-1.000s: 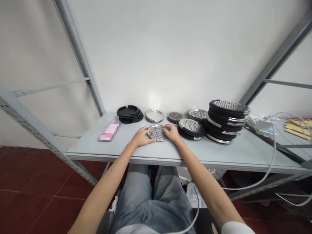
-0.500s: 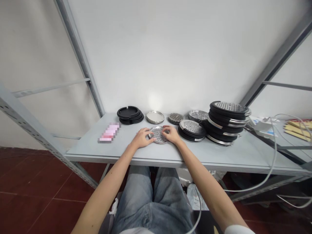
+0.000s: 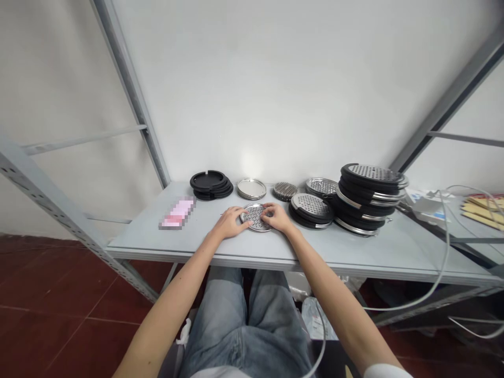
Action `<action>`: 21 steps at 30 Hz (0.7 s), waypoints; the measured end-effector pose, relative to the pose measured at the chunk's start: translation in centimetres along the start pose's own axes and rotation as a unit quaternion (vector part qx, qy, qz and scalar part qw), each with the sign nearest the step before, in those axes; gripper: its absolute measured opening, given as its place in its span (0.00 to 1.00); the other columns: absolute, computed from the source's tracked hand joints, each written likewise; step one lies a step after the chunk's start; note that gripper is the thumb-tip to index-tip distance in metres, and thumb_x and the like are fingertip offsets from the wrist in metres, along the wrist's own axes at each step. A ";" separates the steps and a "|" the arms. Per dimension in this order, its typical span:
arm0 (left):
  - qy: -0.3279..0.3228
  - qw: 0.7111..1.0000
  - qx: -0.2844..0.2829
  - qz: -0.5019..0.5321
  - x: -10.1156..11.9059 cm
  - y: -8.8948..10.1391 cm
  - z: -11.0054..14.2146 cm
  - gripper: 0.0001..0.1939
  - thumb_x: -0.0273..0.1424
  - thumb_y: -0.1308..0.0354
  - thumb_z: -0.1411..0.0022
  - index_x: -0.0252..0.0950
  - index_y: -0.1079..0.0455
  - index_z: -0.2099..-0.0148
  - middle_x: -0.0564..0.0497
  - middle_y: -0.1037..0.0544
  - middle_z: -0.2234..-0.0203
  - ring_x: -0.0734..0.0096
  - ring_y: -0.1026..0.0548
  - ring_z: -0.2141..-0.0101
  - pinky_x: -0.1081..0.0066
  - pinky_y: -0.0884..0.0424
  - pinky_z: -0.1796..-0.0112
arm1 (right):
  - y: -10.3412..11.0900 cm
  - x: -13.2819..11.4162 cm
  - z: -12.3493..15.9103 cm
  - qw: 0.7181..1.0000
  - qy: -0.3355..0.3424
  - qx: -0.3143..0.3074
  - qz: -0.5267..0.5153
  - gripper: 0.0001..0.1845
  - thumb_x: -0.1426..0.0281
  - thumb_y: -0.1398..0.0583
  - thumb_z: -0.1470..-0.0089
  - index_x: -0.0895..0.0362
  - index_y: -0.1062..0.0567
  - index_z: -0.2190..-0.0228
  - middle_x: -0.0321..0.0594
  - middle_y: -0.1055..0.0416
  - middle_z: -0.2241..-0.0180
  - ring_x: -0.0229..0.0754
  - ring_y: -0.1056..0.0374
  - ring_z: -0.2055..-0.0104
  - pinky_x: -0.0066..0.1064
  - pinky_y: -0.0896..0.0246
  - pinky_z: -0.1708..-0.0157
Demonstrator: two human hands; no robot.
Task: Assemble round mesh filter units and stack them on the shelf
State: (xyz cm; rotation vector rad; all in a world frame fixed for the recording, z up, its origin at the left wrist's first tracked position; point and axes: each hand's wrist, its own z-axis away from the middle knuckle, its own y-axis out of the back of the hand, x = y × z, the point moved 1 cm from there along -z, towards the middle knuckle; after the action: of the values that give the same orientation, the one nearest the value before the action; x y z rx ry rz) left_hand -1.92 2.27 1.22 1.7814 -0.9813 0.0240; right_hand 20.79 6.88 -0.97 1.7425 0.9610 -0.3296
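Note:
A round perforated metal disc (image 3: 256, 216) with a shiny raised rim lies flat on the table in front of me. My left hand (image 3: 229, 222) holds its left edge, the thumb over the rim and the fingers curled around the far side. From the right, my right hand (image 3: 277, 217) rests on the disc with thumb and fingertips pinched together at the perforated face. Whether something small sits between those fingertips is hidden. Just behind the disc are a stack of plain metal rings or lids (image 3: 251, 188) and a stack of small perforated discs (image 3: 285, 191).
Black round rings (image 3: 211, 185) are stacked at the back left, near a blurred pink item (image 3: 177, 214). To the right stand a low black-rimmed perforated stack (image 3: 312, 208) and a taller one (image 3: 370, 197). A white cable (image 3: 443, 262) hangs over the right front edge.
My right fingertips have shifted very slightly on the disc. Both hands otherwise keep their places, and the whole view has moved a little.

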 end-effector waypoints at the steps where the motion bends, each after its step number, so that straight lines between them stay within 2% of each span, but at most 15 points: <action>1: 0.001 1.000 0.000 0.002 0.0 0.0 0.0 0.24 0.47 0.42 0.40 0.38 0.29 0.47 0.44 0.26 0.50 0.56 0.30 0.48 0.58 0.35 0.45 | 0.0 0.0 0.0 1.000 -0.001 0.000 -0.002 0.04 0.72 0.37 0.56 0.57 0.20 0.76 0.47 0.26 0.54 0.48 0.30 0.51 0.39 0.41 0.45; 5: 0.003 1.000 -0.020 -0.020 0.1 0.0 0.0 0.39 0.50 0.38 0.45 0.38 0.41 0.36 0.43 0.30 0.43 0.51 0.33 0.45 0.55 0.37 0.44 | 0.1 -0.1 -0.1 1.000 0.002 -0.006 -0.007 0.04 0.73 0.37 0.56 0.57 0.20 0.76 0.46 0.26 0.54 0.47 0.29 0.52 0.38 0.40 0.45; 8: 0.006 0.998 -0.042 -0.041 0.2 -0.1 -0.1 0.48 0.53 0.37 0.49 0.36 0.47 0.33 0.40 0.34 0.41 0.47 0.35 0.43 0.54 0.38 0.44 | 0.2 -0.2 -0.1 1.000 0.007 -0.005 -0.009 0.04 0.73 0.37 0.56 0.57 0.20 0.76 0.47 0.27 0.54 0.47 0.30 0.52 0.38 0.40 0.46; 21: 0.007 0.997 -0.059 -0.046 0.2 -0.2 0.0 0.45 0.55 0.39 0.47 0.40 0.45 0.33 0.42 0.34 0.41 0.47 0.36 0.42 0.53 0.40 0.43 | 0.1 -0.4 0.1 1.000 0.011 -0.006 -0.002 0.04 0.74 0.38 0.55 0.58 0.21 0.76 0.48 0.30 0.52 0.47 0.31 0.51 0.39 0.40 0.45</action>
State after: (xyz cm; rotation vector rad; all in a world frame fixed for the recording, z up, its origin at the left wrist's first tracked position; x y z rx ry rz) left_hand -1.67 2.16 1.21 1.7135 -0.8730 -0.0778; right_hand 20.67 6.60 -0.66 1.7357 0.9812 -0.3077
